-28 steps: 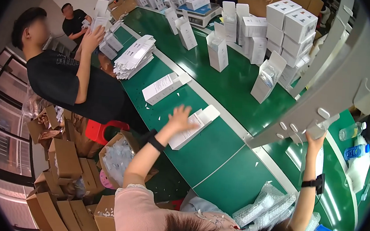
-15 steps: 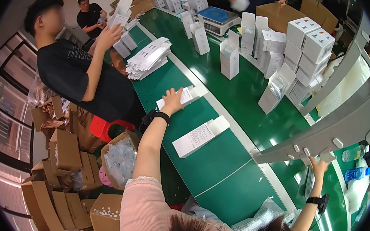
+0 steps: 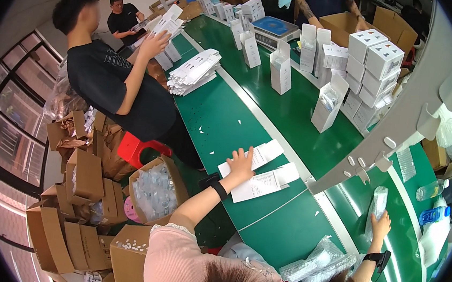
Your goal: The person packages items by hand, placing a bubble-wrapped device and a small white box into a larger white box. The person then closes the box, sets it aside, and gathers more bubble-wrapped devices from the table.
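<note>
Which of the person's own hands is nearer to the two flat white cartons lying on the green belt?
Left. The left hand rests on the flat white cartons, touching them. The right hand is far off, holding a clear bag.

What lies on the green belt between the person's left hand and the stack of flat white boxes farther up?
In the head view, only bare green belt with small white scraps lies between the left hand and the stack.

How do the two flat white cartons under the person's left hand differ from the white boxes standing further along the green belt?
The flat white cartons lie unfolded on the green belt, overlapping each other, with the left hand pressing on them. The standing boxes are folded up, upright and spaced apart, with nobody touching them. Both kinds are white cardboard with small dark print.
</note>
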Tool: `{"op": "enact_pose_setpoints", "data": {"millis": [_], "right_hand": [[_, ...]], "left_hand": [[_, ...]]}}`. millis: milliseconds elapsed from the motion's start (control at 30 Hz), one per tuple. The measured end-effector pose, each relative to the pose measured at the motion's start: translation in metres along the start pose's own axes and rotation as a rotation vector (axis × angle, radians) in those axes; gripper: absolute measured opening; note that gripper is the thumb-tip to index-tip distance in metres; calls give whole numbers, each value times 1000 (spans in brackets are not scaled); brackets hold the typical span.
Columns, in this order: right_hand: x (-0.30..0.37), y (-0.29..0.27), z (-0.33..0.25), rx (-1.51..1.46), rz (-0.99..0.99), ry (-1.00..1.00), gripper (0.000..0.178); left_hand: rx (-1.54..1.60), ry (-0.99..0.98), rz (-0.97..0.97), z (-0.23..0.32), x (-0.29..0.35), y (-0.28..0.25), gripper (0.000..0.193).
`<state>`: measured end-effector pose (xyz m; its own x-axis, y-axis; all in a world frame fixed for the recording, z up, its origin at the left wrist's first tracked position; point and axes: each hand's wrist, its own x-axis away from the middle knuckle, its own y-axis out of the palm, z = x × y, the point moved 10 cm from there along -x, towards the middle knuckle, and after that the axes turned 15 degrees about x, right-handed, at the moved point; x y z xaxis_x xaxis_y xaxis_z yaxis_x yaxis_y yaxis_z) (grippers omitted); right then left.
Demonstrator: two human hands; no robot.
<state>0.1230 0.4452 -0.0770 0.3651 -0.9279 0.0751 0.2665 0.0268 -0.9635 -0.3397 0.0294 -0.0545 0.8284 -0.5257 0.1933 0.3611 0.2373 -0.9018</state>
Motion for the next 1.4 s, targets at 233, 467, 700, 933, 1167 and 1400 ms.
{"op": "enact_pose_setpoints", "data": {"millis": [233, 467, 700, 933, 1167, 1400], "right_hand": [[-22, 23, -15, -166, 29, -96, 81], [-22, 7, -24, -192, 103, -115, 86], [20, -47, -4, -280, 71, -38, 83], [75, -66, 49, -1150, 53, -8, 75], [161, -90, 49, -1734, 25, -16, 74], [202, -123, -10, -2078, 57, -25, 71]], "left_hand": [[56, 4, 14, 25, 26, 10, 92], [468, 526, 240, 64, 52, -9, 68], [410, 697, -99, 93, 76, 27, 65], [311, 556, -230, 91, 85, 45, 72], [360, 422, -300, 68, 71, 84, 85], [608, 665, -468, 133, 131, 1, 98]]}}
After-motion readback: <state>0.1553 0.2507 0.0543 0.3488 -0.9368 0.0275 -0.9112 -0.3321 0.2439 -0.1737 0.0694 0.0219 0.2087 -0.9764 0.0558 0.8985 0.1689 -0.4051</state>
